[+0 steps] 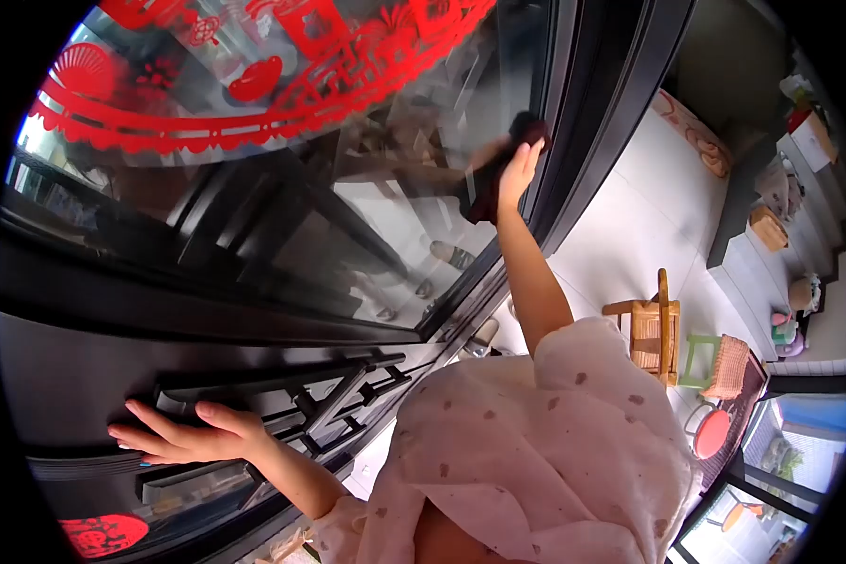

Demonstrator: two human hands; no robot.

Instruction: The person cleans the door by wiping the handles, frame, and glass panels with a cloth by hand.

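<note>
My right hand (522, 172) presses a dark cloth (484, 199) against the glass pane (348, 207), close to the door's black frame at the pane's right edge. Its fingers lie over the cloth. Lower left, my left hand (193, 435) rests with fingers spread on the dark door frame, beside a long black handle (282, 390). Nothing is held in it. A large red paper-cut decoration (254, 127) covers the upper part of the glass. The pane reflects an arm and the cloth.
Right of the door, a small wooden chair (655, 334), a green stool (700, 360) and a red-topped stool (712, 434) stand on the pale floor. Steps (761, 273) with boxes and pots rise at far right. A second red decoration (103, 534) is lower left.
</note>
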